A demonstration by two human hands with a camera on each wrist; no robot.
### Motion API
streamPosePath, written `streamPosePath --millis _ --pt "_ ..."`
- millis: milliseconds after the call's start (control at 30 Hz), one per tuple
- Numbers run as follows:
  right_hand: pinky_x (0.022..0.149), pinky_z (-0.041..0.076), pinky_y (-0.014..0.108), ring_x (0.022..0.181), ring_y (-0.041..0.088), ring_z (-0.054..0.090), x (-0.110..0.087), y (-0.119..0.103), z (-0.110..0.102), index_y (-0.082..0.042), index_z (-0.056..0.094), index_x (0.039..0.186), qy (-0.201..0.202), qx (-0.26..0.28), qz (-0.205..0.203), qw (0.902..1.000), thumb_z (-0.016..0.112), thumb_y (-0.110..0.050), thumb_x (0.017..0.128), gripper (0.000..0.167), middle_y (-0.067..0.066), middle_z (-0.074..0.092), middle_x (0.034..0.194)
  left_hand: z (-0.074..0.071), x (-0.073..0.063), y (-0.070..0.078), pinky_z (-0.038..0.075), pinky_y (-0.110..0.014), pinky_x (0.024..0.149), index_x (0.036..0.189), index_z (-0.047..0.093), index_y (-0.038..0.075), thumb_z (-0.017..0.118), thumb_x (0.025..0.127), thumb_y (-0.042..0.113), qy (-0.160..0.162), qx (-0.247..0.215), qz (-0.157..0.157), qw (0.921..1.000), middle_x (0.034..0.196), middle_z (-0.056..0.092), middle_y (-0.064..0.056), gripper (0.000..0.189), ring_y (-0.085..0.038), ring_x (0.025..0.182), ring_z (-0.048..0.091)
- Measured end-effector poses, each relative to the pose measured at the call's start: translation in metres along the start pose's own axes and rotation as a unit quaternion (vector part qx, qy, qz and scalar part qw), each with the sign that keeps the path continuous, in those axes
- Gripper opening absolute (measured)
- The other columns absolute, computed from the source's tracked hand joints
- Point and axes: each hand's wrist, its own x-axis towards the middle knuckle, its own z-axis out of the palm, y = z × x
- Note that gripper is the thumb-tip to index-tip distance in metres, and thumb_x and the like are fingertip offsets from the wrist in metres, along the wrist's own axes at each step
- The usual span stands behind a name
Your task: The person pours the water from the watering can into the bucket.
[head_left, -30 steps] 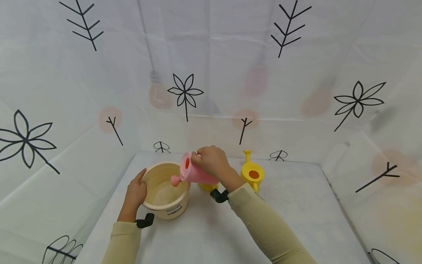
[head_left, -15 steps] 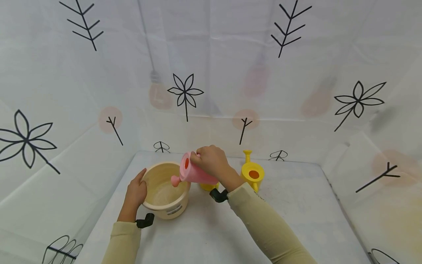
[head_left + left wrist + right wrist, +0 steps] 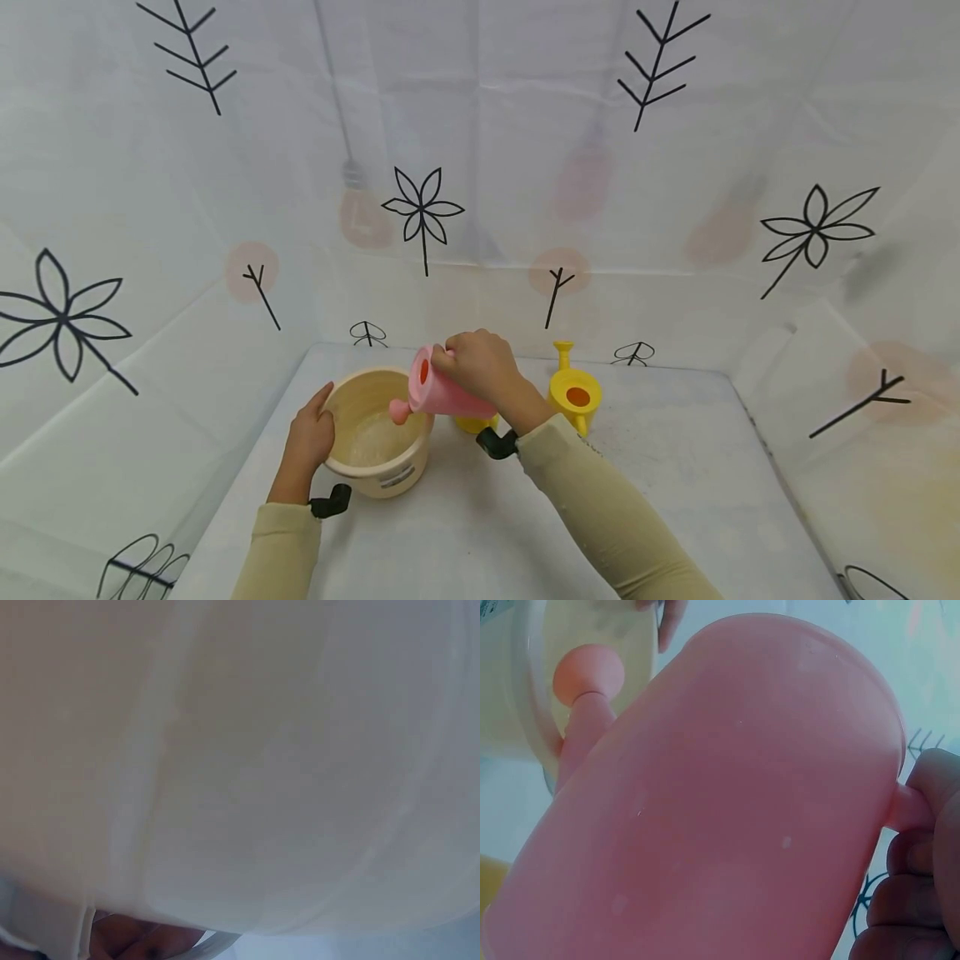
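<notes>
Bucket (image 3: 371,486): upright on your table (image 3: 720,467), by the left edge toward the back left corner; label (image 3: 396,477) on the wall facing the table's near edge.

Your left hand (image 3: 309,435): grip on the bucket's rim, on the side toward the table's left edge. The left wrist view is nearly filled by the bucket's outer wall; some fingers show below it, in shadow.

Your right hand (image 3: 483,362): grip closed round the handle (image 3: 909,808) of the pink can (image 3: 453,400), fingers curled. You hold the can up off the table, tipped well over, mouth toward the table's left edge. Its rose (image 3: 400,412) hangs over the bucket's mouth, within the rim as seen from above.

Yellow can (image 3: 575,392): upright near the middle of the table's back edge, spout pointing to that edge. A yellow piece (image 3: 476,426) shows under the pink can, between bucket and yellow can; mostly hidden, shape not readable.

Your sleeves (image 3: 611,508) are pale; a patterned backdrop (image 3: 487,208) rises behind the table's back edge.
</notes>
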Motion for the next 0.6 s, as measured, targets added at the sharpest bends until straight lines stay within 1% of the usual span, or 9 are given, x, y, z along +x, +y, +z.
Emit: streamPosePath --millis 333,600 --pt "0.052 0.033 0.027 0.058 0.016 0.048 0.0006 -0.0016 -0.0005 -0.017 0.051 0.057 -0.004 -0.003 -0.001 1.0 0.043 -0.041 0.095 0.046 -0.005 0.042 0.053 -0.0004 -0.001 0.0021 0.04 -0.056 0.101 0.154 0.028 0.02 0.024 0.096 0.013 0.003 0.003 -0.003 1.0 0.153 0.034 -0.023 0.059 -0.041 0.128 0.046" --pt "0.052 0.035 0.026 0.058 0.016 0.05 0.0014 -0.0028 -0.0005 -0.017 0.054 0.059 -0.005 -0.007 -0.004 1.0 0.044 -0.041 0.095 0.045 -0.005 0.046 0.054 -0.0006 -0.001 0.0018 0.041 -0.056 0.1 0.154 0.028 0.019 0.024 0.096 0.013 0.003 0.003 -0.001 1.0 0.153 0.035 -0.023 0.059 -0.041 0.125 0.048"
